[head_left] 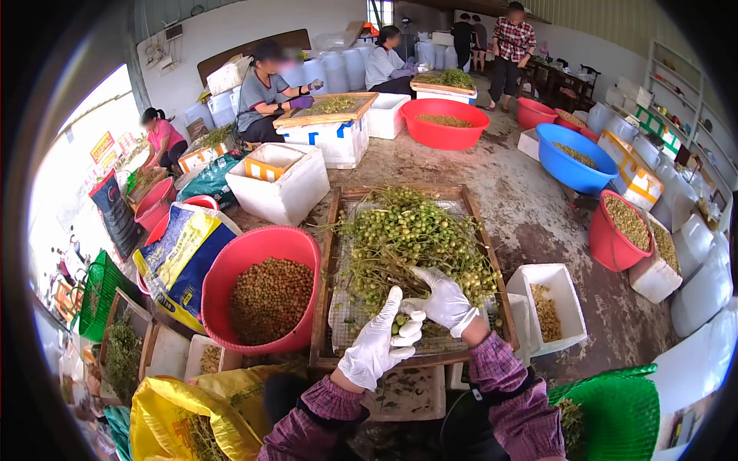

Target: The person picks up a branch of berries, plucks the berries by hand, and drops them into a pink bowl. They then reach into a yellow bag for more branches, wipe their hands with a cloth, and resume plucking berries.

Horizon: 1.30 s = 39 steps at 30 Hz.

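Note:
In the head view a wood-framed wire mesh screen (327, 278) lies before me, heaped with small round green fruits on thin stems (407, 230). My left hand (382, 342), in a white glove, is at the near edge of the heap. Its fingers are curled around a few green fruits (400, 320). My right hand (447, 301), gloved likewise, is closed on fruit stems at the front of the pile, its fingertips close to my left hand. Part of its grip is hidden among the stems.
Left of the screen stands a red tub (261, 238) of brownish fruits; right, a white foam box (573, 323) holding some. A yellow sack (165, 399) and green basket (630, 399) flank my legs. Co-workers sit at similar screens (330, 107) farther back; other people stand behind.

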### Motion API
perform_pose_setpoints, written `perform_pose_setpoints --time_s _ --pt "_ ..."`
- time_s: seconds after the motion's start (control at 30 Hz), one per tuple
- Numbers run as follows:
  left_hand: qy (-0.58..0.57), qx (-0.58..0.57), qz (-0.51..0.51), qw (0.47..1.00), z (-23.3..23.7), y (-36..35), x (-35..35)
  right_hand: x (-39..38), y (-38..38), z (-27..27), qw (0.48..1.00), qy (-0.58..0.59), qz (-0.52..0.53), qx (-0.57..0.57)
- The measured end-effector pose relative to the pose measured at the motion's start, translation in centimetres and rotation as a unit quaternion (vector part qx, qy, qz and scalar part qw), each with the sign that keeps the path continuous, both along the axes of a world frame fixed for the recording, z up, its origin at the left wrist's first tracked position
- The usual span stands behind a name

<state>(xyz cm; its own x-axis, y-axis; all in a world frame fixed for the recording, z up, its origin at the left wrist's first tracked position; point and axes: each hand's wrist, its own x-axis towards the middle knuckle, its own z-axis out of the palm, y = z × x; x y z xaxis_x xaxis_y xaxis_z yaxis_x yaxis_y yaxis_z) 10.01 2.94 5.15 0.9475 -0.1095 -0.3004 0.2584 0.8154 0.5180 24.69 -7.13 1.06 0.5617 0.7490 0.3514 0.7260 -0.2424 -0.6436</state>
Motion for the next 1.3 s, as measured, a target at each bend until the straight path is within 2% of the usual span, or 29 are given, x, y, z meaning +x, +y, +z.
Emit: perform_pose_setpoints --time_s 0.1,0.17,0.2,0.23,0.3,0.33,0.37,0.43,0.5,0.53,0.63,0.67,0.77,0.8,0.93,1.07,1.17,1.2,1.23,1.3 --pt "0.024 -0.016 0.058 0.998 -0.6 -0.1 -2.4 0.1 0.8 -1.2 0.998 0.034 0.046 -0.011" --pt "0.028 -0.036 0.072 0.996 -0.8 0.2 -3.7 0.2 0.9 -0.6 0.985 -0.139 -0.011 -0.102" --pt "0.02 -0.035 0.081 0.996 -0.6 0.2 -4.3 -0.6 1.1 0.4 0.966 -0.197 -0.063 -0.155" --pt "0.013 -0.033 0.088 0.996 -0.5 0.2 -5.1 -1.1 1.3 1.3 0.961 -0.209 -0.089 -0.156" --pt "0.039 0.013 0.158 0.987 -0.2 -0.2 -6.2 -2.2 1.0 3.6 0.949 -0.289 -0.106 -0.07" --pt "0.043 0.03 0.189 0.981 -0.1 -0.5 -6.7 -2.7 1.0 4.8 0.951 -0.295 -0.09 0.017" --pt "0.045 0.045 0.22 0.973 -0.1 -0.8 -7.2 -4.2 0.8 6.0 0.96 -0.251 -0.056 0.113" --pt "0.049 0.068 0.257 0.963 -0.7 -1.2 -7.7 -7.9 -0.4 7.5 0.988 -0.047 0.12 0.083" --pt "0.076 0.093 0.294 0.948 -0.8 -2.3 -8.3 -11.2 -1.1 7.2 0.982 -0.118 0.148 -0.022" --pt "0.061 0.103 0.291 0.949 -1.6 -2.5 -8.6 -12.3 -1.1 6.7 0.981 -0.134 0.126 -0.069" --pt "0.064 0.151 0.274 0.948 -2.7 -3.0 -9.6 -13.8 -1.5 5.9 0.978 -0.128 0.128 -0.099" --pt "0.118 0.19 0.285 0.932 -2.6 -3.7 -9.9 -14.2 -1.5 5.5 0.975 -0.155 0.133 -0.09" --pt "0.114 0.152 0.31 0.931 -3.4 -4.7 -10.6 -15.9 -1.9 5.5 0.977 -0.15 0.125 -0.091" --pt "0.088 0.125 0.299 0.942 -3.9 -4.6 -11.3 -16.2 -2.0 4.9 0.978 -0.169 0.111 -0.052" --pt "0.072 0.067 0.291 0.952 -5.3 -4.9 -13.0 -17.2 -2.9 4.2 0.99 -0.109 0.092 -0.001" --pt "0.057 0.1 0.244 0.963 -7.0 -5.0 -14.7 -17.8 -4.1 2.6 0.986 -0.101 0.121 -0.056" --pt "0.11 0.236 0.214 0.942 -6.8 -5.5 -15.3 -18.6 -4.6 2.1 0.983 -0.105 0.132 -0.069" --pt "0.075 0.256 0.214 0.94 -7.4 -5.7 -15.4 -18.6 -4.9 1.5 0.982 -0.101 0.143 -0.071" --pt "0.081 0.244 0.191 0.947 -7.6 -5.6 -15.8 -18.5 -5.1 1.1 0.981 -0.025 0.158 -0.114" --pt "0.078 0.227 0.138 0.961 -7.5 -5.0 -16.3 -18.8 -5.7 1.5 0.977 -0.006 0.178 -0.114"
